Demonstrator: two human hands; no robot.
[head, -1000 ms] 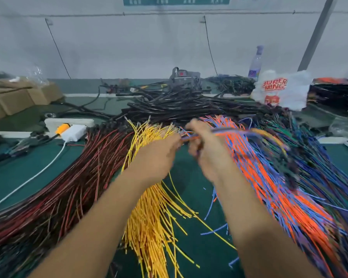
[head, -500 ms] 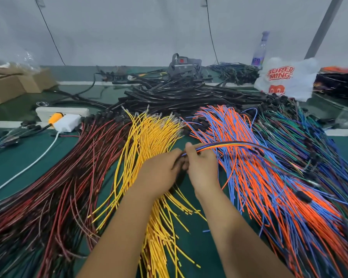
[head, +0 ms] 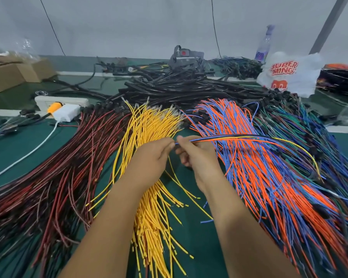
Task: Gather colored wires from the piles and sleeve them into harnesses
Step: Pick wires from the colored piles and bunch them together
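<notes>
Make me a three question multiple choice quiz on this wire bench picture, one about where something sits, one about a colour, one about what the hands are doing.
1. Where is the yellow wire pile?
A. Between the red-and-black pile and the orange-and-blue pile
B. Inside the cardboard boxes
C. On the white plastic bag

2. What colour is the table mat?
A. Pink
B. Dark green
C. White

3. What are the hands doing?
A. Resting flat on the mat
B. Lifting the bottle
C. Pinching a small mixed-colour wire bundle

Answers: 1 A, yellow lies between those piles. 2 B, green shows between wires. 3 C, left hand and right hand meet at the bundle's end.
</notes>
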